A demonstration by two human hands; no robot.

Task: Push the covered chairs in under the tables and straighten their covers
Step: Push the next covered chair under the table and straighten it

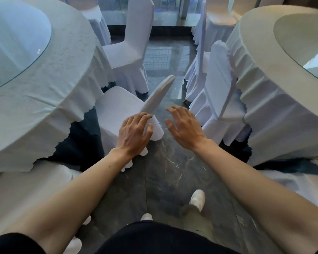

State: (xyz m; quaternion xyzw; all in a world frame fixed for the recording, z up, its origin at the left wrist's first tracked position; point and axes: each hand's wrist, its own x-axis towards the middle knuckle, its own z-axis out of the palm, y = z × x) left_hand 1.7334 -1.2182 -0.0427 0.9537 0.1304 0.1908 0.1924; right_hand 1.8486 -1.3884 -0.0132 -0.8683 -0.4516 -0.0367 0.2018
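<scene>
A white-covered chair (117, 107) stands in front of me, its seat pointing toward the left round table (50, 85) and partly under the tablecloth's edge. My left hand (134, 132) rests on the near corner of the chair's backrest (160, 96), fingers curled over the cover. My right hand (184, 125) hovers just right of the backrest with fingers spread, touching nothing. A second covered chair (218, 85) stands tucked against the right round table (275, 92).
More covered chairs stand further on: one at the left table (134, 43), one at the right (200, 52). Another white cover lies at lower left (26, 189). A dark marble floor aisle (173, 171) runs between the tables. My white shoes (197, 198) are below.
</scene>
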